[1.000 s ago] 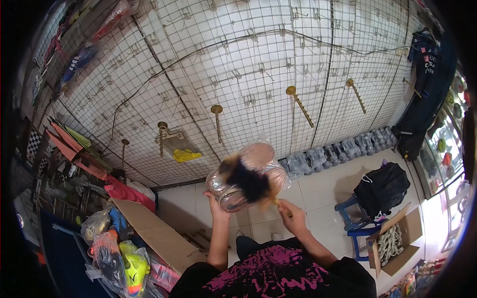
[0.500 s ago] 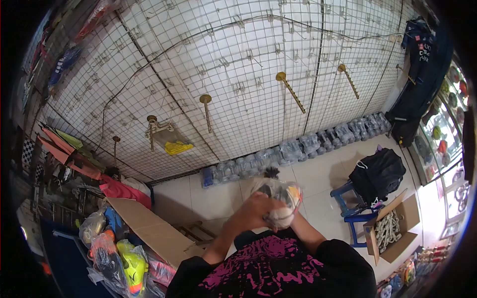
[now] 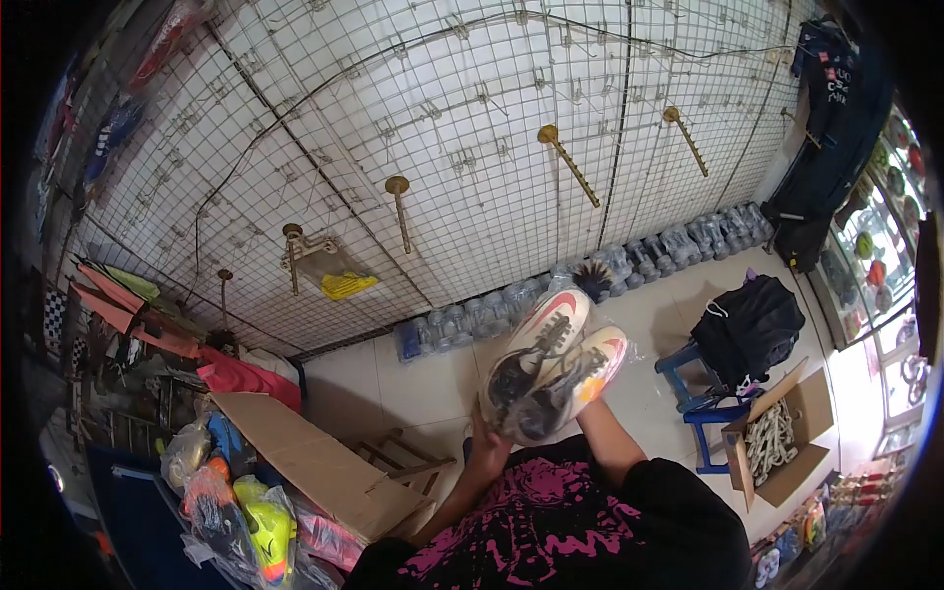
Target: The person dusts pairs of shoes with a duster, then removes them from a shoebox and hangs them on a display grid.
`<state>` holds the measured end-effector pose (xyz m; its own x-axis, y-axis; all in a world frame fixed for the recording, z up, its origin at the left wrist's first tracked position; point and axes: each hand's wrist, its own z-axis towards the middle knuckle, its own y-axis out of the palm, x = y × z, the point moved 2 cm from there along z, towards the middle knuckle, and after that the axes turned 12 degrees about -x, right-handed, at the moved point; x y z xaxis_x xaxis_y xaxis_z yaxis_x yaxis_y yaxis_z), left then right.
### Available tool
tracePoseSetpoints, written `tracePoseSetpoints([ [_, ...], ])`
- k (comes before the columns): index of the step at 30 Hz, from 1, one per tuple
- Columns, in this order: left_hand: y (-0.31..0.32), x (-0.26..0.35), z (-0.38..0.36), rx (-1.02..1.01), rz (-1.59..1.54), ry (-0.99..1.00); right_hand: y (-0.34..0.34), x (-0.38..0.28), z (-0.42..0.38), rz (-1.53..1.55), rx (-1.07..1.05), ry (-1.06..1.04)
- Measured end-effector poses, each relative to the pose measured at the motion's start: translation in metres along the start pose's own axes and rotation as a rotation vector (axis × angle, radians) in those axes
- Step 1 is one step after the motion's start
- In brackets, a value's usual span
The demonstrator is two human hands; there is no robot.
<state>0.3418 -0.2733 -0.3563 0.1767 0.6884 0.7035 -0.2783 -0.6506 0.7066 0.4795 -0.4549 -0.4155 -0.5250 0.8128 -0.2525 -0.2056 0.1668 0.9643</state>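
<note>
Shoes (image 3: 556,364): the bagged pair, up in front of us, toes pointing to the mesh wall (image 3: 472,197)
Left hand (image 3: 489,447): there's our grip, curled about the heels
Right hand: hidden behind the shoes, so we can't tell its grip
Bristles (image 3: 593,280): dark, showing just past the toes

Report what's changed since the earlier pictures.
The bagged shoes turned from soles showing to laces showing. The duster went from in front of them to beyond them; the right hand is now hidden. The left hand still holds them; the black bag stayed put.
</note>
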Motion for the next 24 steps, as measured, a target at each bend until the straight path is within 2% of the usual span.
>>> tracePoseSetpoints([
  [1,-0.024,-0.023,-0.005,0.041,-0.137,-0.021,0.000,0.002,0.003,0.002,-0.006,0.005],
  [2,-0.022,-0.026,-0.002,0.080,-0.274,-0.042,-0.001,0.002,0.006,0.001,-0.008,0.005],
  [3,-0.020,-0.029,-0.004,0.219,-0.330,-0.105,-0.001,0.003,0.008,0.005,-0.010,0.009],
  [7,0.000,0.010,0.019,0.142,-0.397,-0.084,0.000,0.002,0.013,-0.003,-0.022,0.007],
  [10,-0.009,0.006,0.022,0.122,-0.305,-0.108,-0.001,0.000,0.013,-0.011,-0.024,0.007],
  [16,-0.028,0.005,0.023,0.143,-0.457,-0.035,-0.006,-0.008,0.008,-0.038,-0.021,-0.009],
  [19,-0.025,0.017,0.025,0.247,-0.337,0.011,-0.009,-0.010,0.004,-0.050,-0.021,-0.010],
  [24,-0.034,0.020,0.025,0.281,-0.395,-0.010,-0.016,-0.016,0.001,-0.070,-0.020,-0.025],
])
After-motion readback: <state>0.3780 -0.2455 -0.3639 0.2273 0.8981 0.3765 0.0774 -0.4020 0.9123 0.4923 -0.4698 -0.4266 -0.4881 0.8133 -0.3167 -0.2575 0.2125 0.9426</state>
